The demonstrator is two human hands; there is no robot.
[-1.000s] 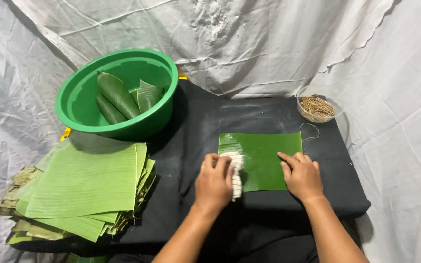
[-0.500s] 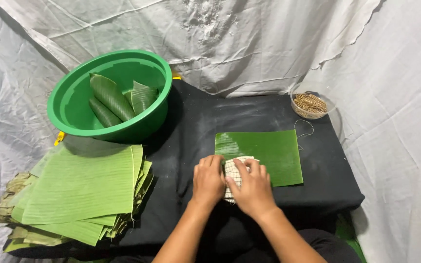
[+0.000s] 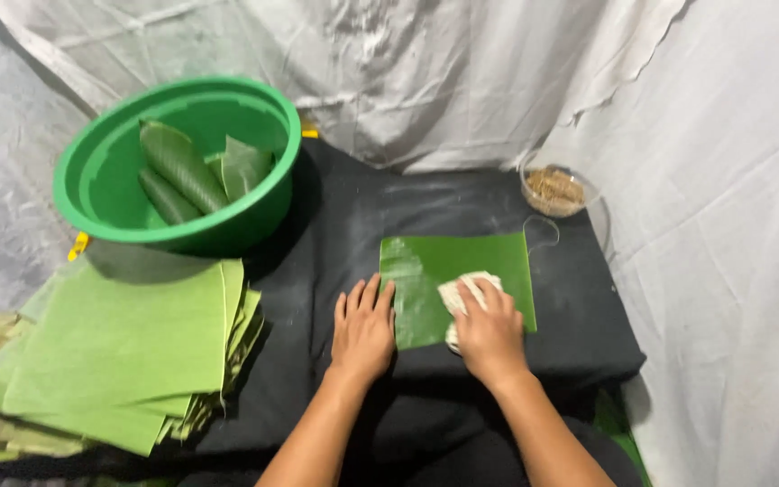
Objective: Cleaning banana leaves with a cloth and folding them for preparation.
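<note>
A glossy green rectangular leaf (image 3: pixel 457 284) lies flat, long axis left-right, on the black worktop (image 3: pixel 335 234); the left hand (image 3: pixel 362 326) rests open at its edge, the right hand (image 3: pixel 490 331) presses a white cloth (image 3: pixel 463 290).

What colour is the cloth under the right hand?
White, or off-white; the cloth shows under the right hand in the head view.

A white cloth (image 3: pixel 467 293) is pressed onto a green leaf piece (image 3: pixel 454 271) by the right hand (image 3: pixel 490 332) (left hand (image 3: pixel 362 326) laid flat at its left edge).
</note>
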